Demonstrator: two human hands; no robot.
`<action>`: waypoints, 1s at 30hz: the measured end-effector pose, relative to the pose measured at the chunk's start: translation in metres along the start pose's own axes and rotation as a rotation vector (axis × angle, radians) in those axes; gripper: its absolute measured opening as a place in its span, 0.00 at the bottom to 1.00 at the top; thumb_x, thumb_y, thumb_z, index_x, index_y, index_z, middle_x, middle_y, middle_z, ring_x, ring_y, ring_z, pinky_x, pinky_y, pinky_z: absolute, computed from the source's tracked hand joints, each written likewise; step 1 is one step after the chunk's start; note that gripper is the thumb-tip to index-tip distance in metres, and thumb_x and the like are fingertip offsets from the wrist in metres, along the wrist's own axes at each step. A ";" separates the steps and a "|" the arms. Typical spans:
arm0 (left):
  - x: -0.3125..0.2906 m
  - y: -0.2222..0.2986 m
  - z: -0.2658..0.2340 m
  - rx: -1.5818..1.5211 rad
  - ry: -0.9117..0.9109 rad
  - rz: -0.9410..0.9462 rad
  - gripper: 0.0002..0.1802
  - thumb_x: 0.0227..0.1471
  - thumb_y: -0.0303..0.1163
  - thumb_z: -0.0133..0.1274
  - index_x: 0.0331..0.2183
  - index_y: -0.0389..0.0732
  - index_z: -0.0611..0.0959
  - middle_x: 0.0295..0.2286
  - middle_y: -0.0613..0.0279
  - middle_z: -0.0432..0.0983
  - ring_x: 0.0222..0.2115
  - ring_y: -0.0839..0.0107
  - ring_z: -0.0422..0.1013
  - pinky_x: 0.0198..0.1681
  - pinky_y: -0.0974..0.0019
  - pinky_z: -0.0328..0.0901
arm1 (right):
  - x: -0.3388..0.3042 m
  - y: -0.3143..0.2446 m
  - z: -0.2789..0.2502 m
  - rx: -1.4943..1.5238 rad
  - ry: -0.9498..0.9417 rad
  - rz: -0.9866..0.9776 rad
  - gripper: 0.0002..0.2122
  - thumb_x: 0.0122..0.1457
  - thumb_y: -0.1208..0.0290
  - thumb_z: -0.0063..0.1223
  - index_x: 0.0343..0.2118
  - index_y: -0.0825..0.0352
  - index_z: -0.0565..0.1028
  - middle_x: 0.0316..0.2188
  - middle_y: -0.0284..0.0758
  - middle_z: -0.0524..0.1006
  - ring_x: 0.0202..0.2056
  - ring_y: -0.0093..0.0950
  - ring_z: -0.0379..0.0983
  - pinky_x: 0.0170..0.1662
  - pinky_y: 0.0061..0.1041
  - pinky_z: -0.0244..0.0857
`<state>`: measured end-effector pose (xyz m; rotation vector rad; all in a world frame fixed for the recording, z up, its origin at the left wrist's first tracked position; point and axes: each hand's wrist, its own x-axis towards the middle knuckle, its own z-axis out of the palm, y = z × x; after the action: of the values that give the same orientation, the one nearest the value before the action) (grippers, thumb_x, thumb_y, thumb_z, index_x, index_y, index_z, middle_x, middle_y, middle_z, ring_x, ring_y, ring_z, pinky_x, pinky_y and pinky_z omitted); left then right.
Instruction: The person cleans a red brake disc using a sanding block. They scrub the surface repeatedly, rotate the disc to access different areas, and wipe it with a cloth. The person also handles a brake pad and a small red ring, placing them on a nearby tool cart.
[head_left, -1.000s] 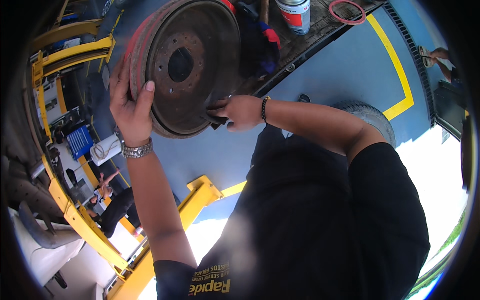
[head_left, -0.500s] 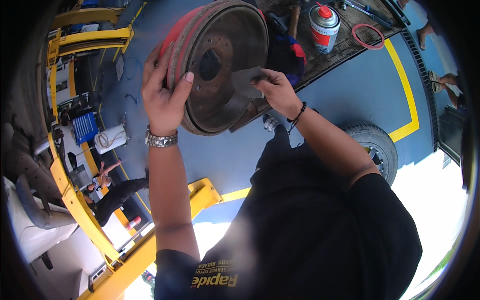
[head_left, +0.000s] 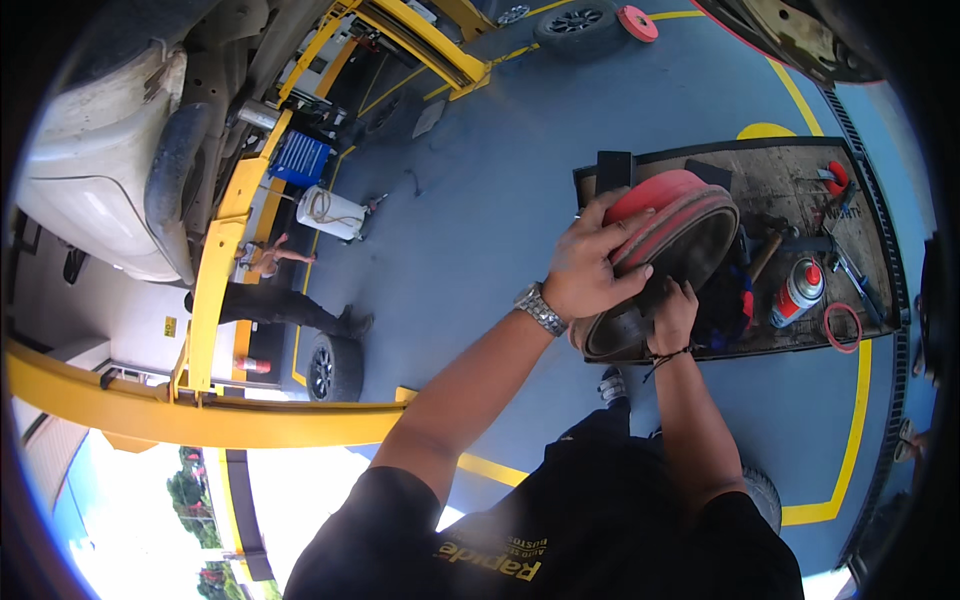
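Observation:
A brake drum (head_left: 655,193), red outside and bare dark metal inside, is held up tilted at the near left edge of a worktable. My left hand (head_left: 597,268) grips its rim, thumb over the edge and fingers on the red outer side. Inside the drum's open face, my right hand (head_left: 674,316) has its fingers bent against the inner wall. The grey sheet, which looks like sandpaper, showed in that hand a moment earlier; now the fingers and the drum mostly hide it.
The worktable (head_left: 800,160) carries a spray can (head_left: 798,292), a red ring (head_left: 842,328), a hammer (head_left: 766,254) and a ratchet (head_left: 852,272). A yellow lift (head_left: 212,300) and a raised vehicle (head_left: 100,190) stand left, near another person (head_left: 290,303). Wheels (head_left: 335,368) rest on the floor.
My view has swung, so the drum appears lower and further right. The drum has tilted more edge-on, and my right hand has moved deeper inside it.

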<state>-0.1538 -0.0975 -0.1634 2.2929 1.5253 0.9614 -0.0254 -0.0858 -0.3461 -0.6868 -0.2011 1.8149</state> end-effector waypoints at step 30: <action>0.009 0.007 0.009 -0.011 -0.106 0.111 0.35 0.48 0.32 0.62 0.57 0.30 0.75 0.57 0.41 0.67 0.57 0.51 0.65 0.61 0.52 0.59 | -0.011 -0.042 0.044 0.270 -0.252 0.311 0.14 0.62 0.68 0.48 0.47 0.70 0.74 0.41 0.39 0.78 0.42 0.34 0.76 0.51 0.36 0.70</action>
<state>-0.1409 -0.0912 -0.1634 2.4017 1.3603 0.8578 -0.0132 -0.0725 -0.2868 -0.3082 -0.0120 2.1766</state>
